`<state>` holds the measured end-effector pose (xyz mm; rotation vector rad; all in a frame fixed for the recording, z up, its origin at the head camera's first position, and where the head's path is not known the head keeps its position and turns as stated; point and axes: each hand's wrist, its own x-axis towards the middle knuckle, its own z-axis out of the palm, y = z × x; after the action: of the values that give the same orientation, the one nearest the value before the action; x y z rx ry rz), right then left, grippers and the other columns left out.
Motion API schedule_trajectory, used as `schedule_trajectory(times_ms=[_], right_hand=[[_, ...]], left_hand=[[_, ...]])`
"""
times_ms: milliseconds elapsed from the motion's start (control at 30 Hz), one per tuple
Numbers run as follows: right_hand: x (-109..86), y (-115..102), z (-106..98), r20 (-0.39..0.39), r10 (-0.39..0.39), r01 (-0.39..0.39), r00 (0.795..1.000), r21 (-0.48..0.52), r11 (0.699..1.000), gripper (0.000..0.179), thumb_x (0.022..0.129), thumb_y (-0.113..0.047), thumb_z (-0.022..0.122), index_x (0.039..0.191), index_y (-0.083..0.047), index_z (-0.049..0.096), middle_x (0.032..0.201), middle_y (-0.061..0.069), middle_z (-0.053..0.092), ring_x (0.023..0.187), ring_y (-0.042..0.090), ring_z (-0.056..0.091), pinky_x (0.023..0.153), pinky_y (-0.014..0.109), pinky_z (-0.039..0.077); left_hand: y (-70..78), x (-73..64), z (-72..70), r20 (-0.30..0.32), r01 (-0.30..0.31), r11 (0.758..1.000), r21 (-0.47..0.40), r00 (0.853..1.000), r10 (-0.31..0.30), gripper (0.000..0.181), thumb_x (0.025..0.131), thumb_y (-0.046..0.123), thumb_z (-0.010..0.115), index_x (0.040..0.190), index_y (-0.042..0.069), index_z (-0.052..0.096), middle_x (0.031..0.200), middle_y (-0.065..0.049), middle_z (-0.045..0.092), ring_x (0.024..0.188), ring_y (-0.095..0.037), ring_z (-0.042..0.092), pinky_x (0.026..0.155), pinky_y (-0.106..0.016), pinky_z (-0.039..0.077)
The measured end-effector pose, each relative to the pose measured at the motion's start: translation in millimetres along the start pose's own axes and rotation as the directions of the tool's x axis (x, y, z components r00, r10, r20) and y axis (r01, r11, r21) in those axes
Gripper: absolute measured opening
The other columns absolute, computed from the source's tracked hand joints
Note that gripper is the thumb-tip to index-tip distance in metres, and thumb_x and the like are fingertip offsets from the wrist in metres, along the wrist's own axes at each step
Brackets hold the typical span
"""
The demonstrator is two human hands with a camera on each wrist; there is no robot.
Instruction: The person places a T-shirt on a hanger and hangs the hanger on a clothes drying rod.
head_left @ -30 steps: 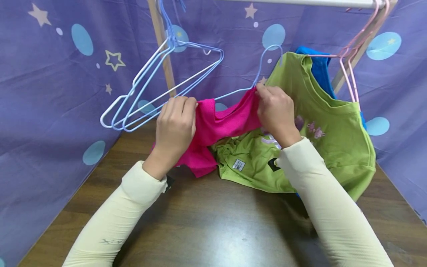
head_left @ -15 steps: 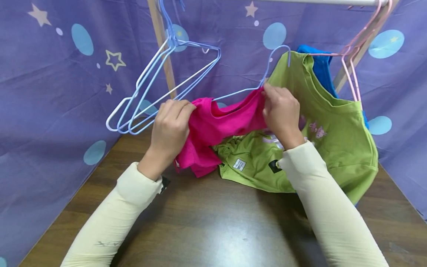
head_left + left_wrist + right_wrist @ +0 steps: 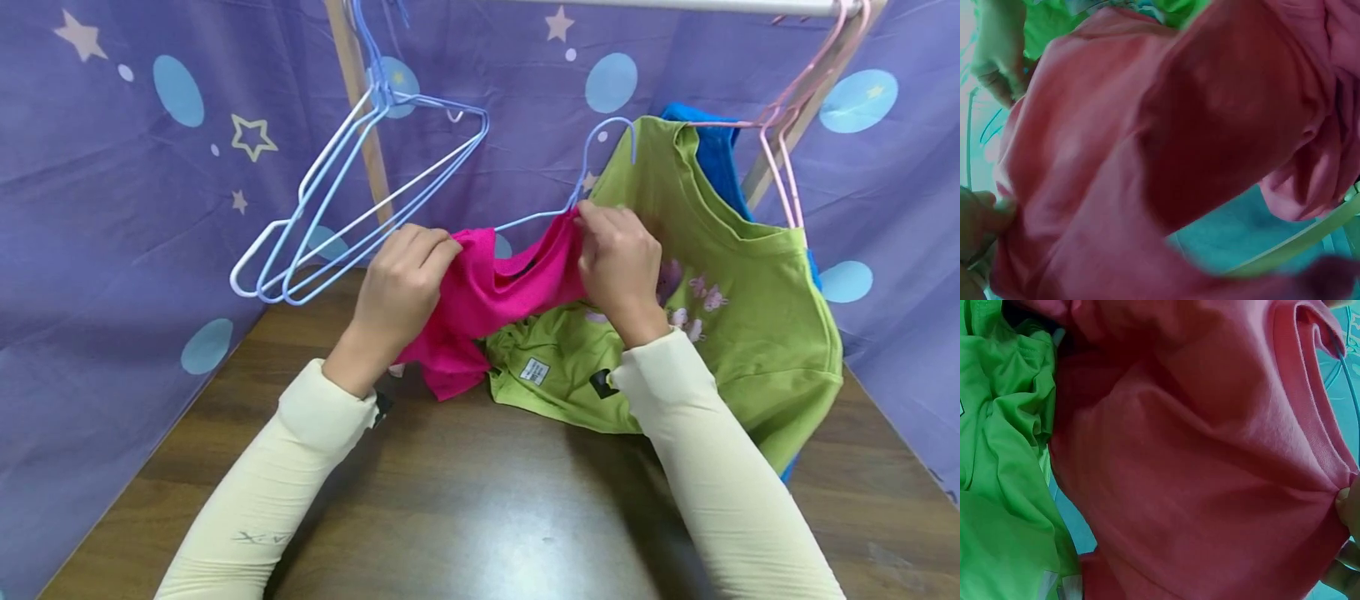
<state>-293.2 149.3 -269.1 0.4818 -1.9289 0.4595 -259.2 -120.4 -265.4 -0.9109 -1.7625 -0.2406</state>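
A bright pink shirt point(image 3: 498, 296) is draped over a light blue wire hanger point(image 3: 531, 219), whose hook points up and is attached to nothing. My left hand point(image 3: 405, 287) pinches the shirt at its left shoulder. Beside the hanger's neck, my right hand point(image 3: 618, 271) pinches the collar edge. Stretched between both hands, the neckline sags in the middle. In the left wrist view the pink cloth fills most of the frame, with my left thumb point(image 3: 1000, 215) on its edge. The right wrist view shows my right thumb point(image 3: 1346, 503) pressing the fabric near the ribbed collar. The hanger's right arm is hidden.
Several blue and white hangers point(image 3: 378, 142) hang at the left of the rack. Right of my hands, a green shirt point(image 3: 750, 292) hangs on pink hangers point(image 3: 783, 158), with a blue garment point(image 3: 720, 167) behind it. Crumpled green cloth point(image 3: 555, 358) lies on the wooden table point(image 3: 480, 492).
Both hands still hold the pink shirt. In the last half second my left hand has shifted right and my right hand left and slightly down, bringing the hanger along and slackening the neckline.
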Motion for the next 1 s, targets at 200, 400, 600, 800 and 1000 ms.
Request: schedule_trajectory(times_ms=[200,400,600,800,1000], right_hand=[[-5.2,0.2,2.0,-0.02,0.041,-0.041,0.999,0.006,0.999,0.019,0.097,-0.008,0.059,0.107,-0.007,0.074,0.097,0.009,0.075,0.086,0.037,0.066,0.062,0.055,0.05],[-13.4,-2.5,4.0,-0.039,0.042,-0.041,0.998,0.014,0.999,0.023,0.097,-0.006,0.057,0.11,-0.006,0.075,0.098,0.009,0.076,0.086,0.037,0.066,0.064,0.054,0.052],[-16.0,-2.3,3.7,-0.105,0.086,-0.082,0.991,0.045,0.996,0.02,0.097,-0.008,0.061,0.108,-0.006,0.077,0.099,0.009,0.077,0.086,0.036,0.066,0.07,0.052,0.052],[-21.2,-3.4,11.3,-0.145,0.134,-0.119,0.98,0.11,0.987,0.018,0.1,-0.016,0.064,0.106,-0.008,0.08,0.099,0.008,0.078,0.087,0.033,0.068,0.075,0.049,0.054],[-29.2,-3.7,15.8,-0.186,0.18,-0.156,0.966,0.133,0.979,0.017,0.098,-0.016,0.067,0.105,-0.007,0.08,0.099,0.009,0.078,0.087,0.034,0.068,0.078,0.048,0.054]], left_hand=[[6.7,6.4,-8.5,0.043,0.198,0.979,-0.038,0.98,-0.196,0.018,0.101,0.007,0.063,0.107,-0.008,0.07,0.102,-0.022,0.069,0.09,-0.039,0.061,0.083,-0.047,0.051],[13.9,10.7,-17.5,0.131,0.366,0.929,0.063,0.919,-0.371,0.026,0.098,0.018,0.069,0.111,-0.005,0.075,0.1,-0.022,0.068,0.089,-0.041,0.056,0.081,-0.05,0.046],[12.7,16.5,-15.4,0.243,0.438,0.896,0.076,0.863,-0.442,0.023,0.096,0.021,0.072,0.101,0.0,0.078,0.095,-0.018,0.063,0.091,-0.038,0.054,0.084,-0.049,0.045],[13.0,16.1,-10.7,0.314,0.472,0.875,0.104,0.819,-0.48,0.023,0.095,0.019,0.073,0.094,-0.004,0.071,0.093,-0.019,0.062,0.091,-0.039,0.055,0.084,-0.049,0.047],[15.8,13.3,-3.0,0.306,0.442,0.888,0.125,0.835,-0.458,0.024,0.093,0.019,0.074,0.095,-0.003,0.065,0.092,-0.016,0.06,0.09,-0.037,0.054,0.083,-0.047,0.046]])
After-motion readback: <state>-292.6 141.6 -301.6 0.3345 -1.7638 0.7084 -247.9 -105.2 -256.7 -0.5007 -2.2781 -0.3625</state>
